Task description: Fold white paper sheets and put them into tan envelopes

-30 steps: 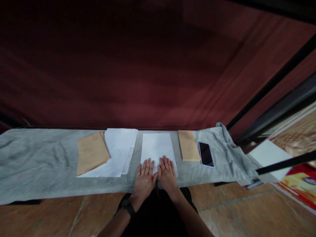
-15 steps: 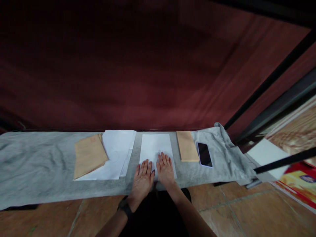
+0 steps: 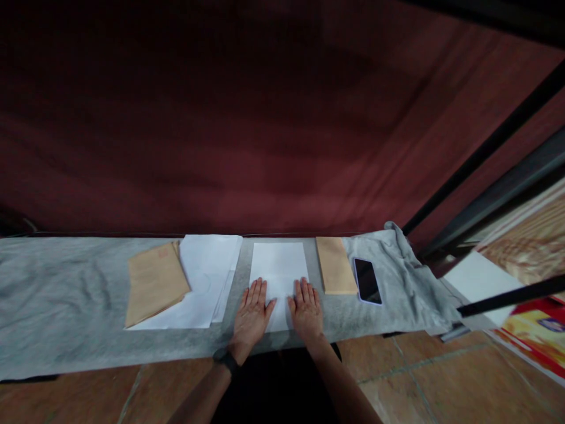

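Note:
A white sheet of paper (image 3: 279,262) lies flat on the grey cloth (image 3: 79,294), its short side toward me. On the sheet's left edge rests my left hand (image 3: 251,315), palm down with the thumb apart; it holds nothing. My right hand (image 3: 306,312) lies flat over the right edge, fingers stretched out, also holding nothing. Between the two thumbs the lower part of the paper shows. Left of it is a stack of white papers (image 3: 209,277), partly covered by brown envelopes (image 3: 156,282). To the right sits a neat pile of brown envelopes (image 3: 336,268).
A phone (image 3: 367,281) with a dark screen lies right of the brown pile. Behind the cloth-covered surface hangs a dark red curtain (image 3: 265,176). Black metal bars (image 3: 485,141) cross the right side, near a red and yellow package (image 3: 538,327). Tiles (image 3: 419,371) cover the floor.
My right hand has slid from the middle of the sheet out to its right edge. My left hand has moved slightly left, still flat. The view has shifted a little.

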